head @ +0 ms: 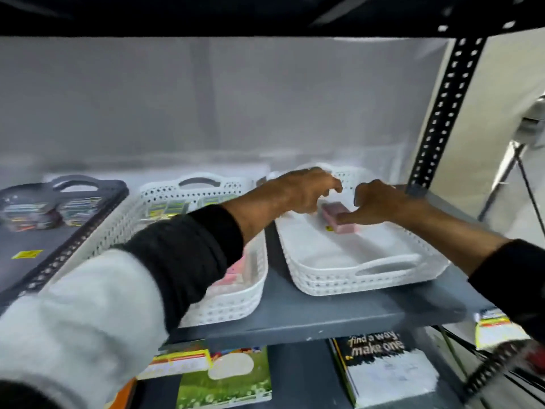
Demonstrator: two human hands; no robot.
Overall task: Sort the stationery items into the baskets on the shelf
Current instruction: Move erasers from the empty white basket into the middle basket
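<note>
Both of the person's hands are reaching into the white perforated plastic basket with cut-out handles that sits at the right end of the grey metal shelf. The right hand is curled, its thumb pressed along the near edge of a small pink rectangular block, probably an eraser or a pad of sticky notes, which lies on the basket floor directly under that hand; whether the fingers are gripping the block or only steadying it cannot be told through the blur. The left hand hovers just to the left of the block, fingers loosely bent and partly open, with nothing visibly in it. Further to the left of this hand stands a second white perforated basket with small packets at its far end and something pink near its front, and beyond that a dark grey basket holding more packets. The step in hand appears to be the setting down or straightening of the pink block in the right-hand basket. The next move would probably call for letting go of the block, drawing both hands back over the basket rim without dragging it, and fetching another item; printed booklets lie on the level below the hands
</note>
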